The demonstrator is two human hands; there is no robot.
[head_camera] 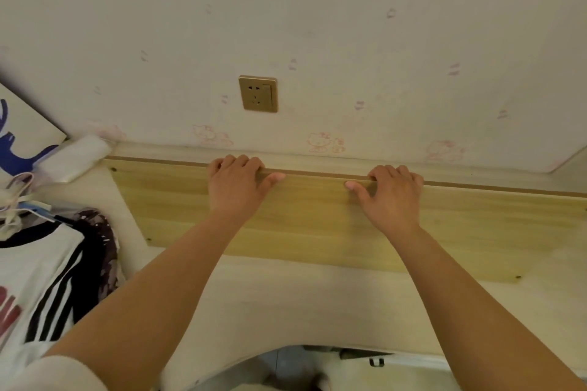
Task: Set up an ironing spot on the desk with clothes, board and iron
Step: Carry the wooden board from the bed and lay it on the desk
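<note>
Near edge: the pale desk [286, 301] has a curved cut-out at the person's side; both bare forearms reach across it toward the wall.
Clothes: a pile [54, 276] lies on the desk to the left of the left arm, white cloth with black stripes on top, a dark patterned garment beneath it, hangers at its far end.
Board: a long, flat, light wooden board [317, 225] lies on the desk, its long axis running left to right, parallel to the wall; small screw heads show near its corners, and the grain is smooth and yellowish.
Left hand: the left hand [236, 182] grips the board's far long edge, fingers curled over the edge, thumb flat on the top face.
Right hand: the right hand [392, 192] holds the same far edge in the same way, well apart from the left.
Key relation: both hands sit on the edge away from the person, about equally near, so any pull or tilt likely brings the board toward the body or lifts its far side; an even grip matters, since a board this long would probably skew.
Far side: a brass-coloured wall socket [258, 93] sits in faintly printed wallpaper, above and between the hands.
Iron: none visible.
Progress: clothes and board are on the desk; the iron seems left to fetch.
</note>
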